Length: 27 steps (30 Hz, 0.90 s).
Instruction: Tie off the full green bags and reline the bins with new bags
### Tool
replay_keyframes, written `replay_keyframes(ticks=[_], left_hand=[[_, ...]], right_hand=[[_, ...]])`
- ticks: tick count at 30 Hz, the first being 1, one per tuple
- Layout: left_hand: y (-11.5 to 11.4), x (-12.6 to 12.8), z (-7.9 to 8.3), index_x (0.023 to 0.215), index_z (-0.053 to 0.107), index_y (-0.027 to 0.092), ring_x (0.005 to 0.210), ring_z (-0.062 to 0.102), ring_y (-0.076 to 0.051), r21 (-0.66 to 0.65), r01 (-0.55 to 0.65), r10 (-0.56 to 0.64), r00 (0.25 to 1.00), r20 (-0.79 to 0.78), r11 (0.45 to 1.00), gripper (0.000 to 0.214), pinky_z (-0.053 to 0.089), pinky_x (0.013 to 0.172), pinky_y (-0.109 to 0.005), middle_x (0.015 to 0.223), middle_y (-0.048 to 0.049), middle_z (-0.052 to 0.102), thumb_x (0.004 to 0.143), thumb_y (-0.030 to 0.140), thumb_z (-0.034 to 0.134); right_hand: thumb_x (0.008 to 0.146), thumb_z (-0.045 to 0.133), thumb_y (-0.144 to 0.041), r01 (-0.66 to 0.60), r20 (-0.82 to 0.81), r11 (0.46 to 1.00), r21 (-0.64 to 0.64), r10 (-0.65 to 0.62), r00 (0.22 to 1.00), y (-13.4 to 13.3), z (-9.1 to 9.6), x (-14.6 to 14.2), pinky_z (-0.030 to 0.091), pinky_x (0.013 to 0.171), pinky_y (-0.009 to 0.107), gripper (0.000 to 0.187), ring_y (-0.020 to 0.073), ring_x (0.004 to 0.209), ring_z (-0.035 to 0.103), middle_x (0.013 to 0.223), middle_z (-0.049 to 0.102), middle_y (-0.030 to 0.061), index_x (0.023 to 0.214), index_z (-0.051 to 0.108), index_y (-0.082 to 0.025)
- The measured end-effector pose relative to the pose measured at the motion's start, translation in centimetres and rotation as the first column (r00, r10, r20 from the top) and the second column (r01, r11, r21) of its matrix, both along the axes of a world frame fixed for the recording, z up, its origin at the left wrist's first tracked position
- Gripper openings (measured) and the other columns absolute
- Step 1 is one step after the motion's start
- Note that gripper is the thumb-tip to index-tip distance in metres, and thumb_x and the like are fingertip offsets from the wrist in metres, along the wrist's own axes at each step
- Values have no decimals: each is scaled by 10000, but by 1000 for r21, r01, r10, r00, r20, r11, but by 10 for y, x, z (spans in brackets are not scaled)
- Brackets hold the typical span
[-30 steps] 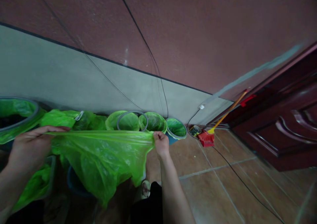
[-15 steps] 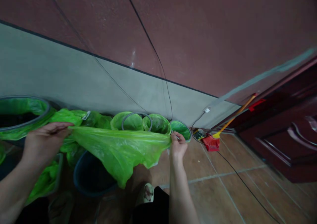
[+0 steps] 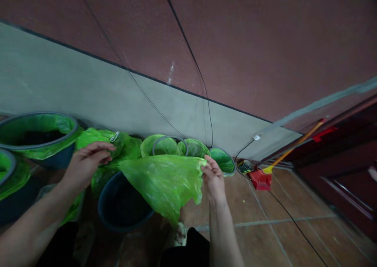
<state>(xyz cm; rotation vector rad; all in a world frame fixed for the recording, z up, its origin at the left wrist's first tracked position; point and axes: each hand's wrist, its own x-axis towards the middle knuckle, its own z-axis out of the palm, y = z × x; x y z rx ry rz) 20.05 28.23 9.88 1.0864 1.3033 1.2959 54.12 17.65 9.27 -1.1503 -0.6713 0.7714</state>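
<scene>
A thin green plastic bag (image 3: 165, 182) is stretched out flat in front of me, its lower part hanging loose. My right hand (image 3: 214, 176) pinches its upper right corner between thumb and fingers. Just off the bag's left corner is my left hand (image 3: 90, 161), its fingers bent and slightly apart, and a small gap shows between them and the plastic. Below the bag stands a dark blue bucket (image 3: 107, 208) without a liner, partly covered by the hanging plastic.
Along the wall stand a large lined bin (image 3: 59, 151), several smaller bins with green liners, and a grey ring (image 3: 186, 145). A lined bin (image 3: 8, 164) is at far left. Further right are a red dustpan (image 3: 260, 179) with a yellow handle, a cable and a dark red door (image 3: 338, 180).
My left hand has come inward and parted from the bag's left corner. My right hand still grips its corner, and the plastic is less taut. The view has shifted a little left.
</scene>
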Motion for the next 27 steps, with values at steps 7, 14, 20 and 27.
replay_keyframes(ticks=[7,14,20,27], left_hand=[[-43,66,-13,1228,682,171,660,590,-131,142,577,-539,809,-233,805,450,463,623,-236,786,0,709,810,335,662],[-45,76,-30,1065,750,156,689,653,-159,117,585,-554,803,-219,803,333,520,645,-254,845,-39,757,826,361,642],[-40,74,-26,855,774,173,709,660,-162,135,520,-492,848,-195,843,229,506,662,-245,794,-29,759,771,362,675],[-36,75,-18,689,710,187,410,424,-81,-44,338,-333,938,102,940,165,294,426,-196,430,57,524,649,345,728]], right_hand=[[845,621,-283,-353,221,933,-75,360,906,7,-10,-92,298,548,225,383,95,552,372,652,506,-76,1221,614,-209],[902,528,-233,-517,351,848,-117,522,777,8,-20,-109,398,645,232,431,117,663,501,760,547,-46,1333,520,-218],[843,640,-244,-463,457,869,-176,489,743,7,-25,-114,447,680,239,654,129,704,548,802,601,-48,1454,408,-226],[794,513,-89,-107,752,906,-410,403,522,7,-25,-116,521,798,310,660,206,833,680,964,725,57,1446,478,-186]])
